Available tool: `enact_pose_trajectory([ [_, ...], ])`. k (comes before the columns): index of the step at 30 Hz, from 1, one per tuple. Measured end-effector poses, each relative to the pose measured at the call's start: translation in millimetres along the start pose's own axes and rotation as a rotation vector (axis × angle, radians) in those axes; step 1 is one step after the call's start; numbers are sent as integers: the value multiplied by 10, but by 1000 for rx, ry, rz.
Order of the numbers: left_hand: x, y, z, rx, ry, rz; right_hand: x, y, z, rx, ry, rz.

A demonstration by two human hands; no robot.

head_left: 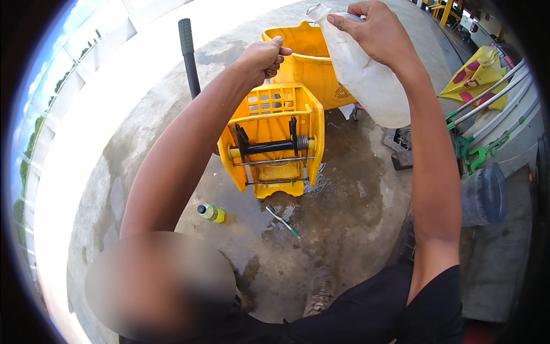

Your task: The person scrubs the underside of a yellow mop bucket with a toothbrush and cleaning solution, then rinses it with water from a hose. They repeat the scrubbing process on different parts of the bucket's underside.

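Note:
My right hand grips a large translucent white plastic bottle near its neck. The bottle is tilted, its uncapped mouth toward the upper left, beside the rim of a yellow mop bucket. My left hand is closed, fingers curled in and thumb on top; whatever it may hold is hidden. It hovers near the bucket's left side, above a yellow mop wringer with a black roller bar and spring. A black-gripped handle rises left of the wringer.
On the wet concrete floor lie a small bottle of yellow-green liquid and a toothbrush. At right are a yellow-and-pink cloth, several poles, a green clamp and a bluish plastic container. My boot is below.

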State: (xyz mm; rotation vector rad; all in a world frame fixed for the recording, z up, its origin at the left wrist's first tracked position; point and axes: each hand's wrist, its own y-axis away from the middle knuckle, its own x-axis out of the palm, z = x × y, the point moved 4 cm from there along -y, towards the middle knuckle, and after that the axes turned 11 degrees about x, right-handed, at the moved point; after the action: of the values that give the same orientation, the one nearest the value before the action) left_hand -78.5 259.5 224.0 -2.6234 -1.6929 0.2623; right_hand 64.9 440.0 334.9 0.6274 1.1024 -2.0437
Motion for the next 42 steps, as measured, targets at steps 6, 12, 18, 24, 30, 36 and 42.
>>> enact_pose_trajectory([
  [6,656,-438,405,-197,317,223,367,36,-387,-164,418,67],
  [12,911,-457,750,-48,-27,442,555,337,-283,-77,603,347],
  [18,1011,-312,755,92,-242,268,545,254,-357,-318,701,299],
  [24,818,-364,941,310,-291,371,253,460,288,-120,629,493],
  [30,543,-379,1032,345,-461,344,365,475,269,-193,381,587],
  [36,468,107,834,419,-738,494,370,409,110,-133,412,493],
  [42,-88,505,789,439,-1008,758,435,263,-519,-19,271,517],
])
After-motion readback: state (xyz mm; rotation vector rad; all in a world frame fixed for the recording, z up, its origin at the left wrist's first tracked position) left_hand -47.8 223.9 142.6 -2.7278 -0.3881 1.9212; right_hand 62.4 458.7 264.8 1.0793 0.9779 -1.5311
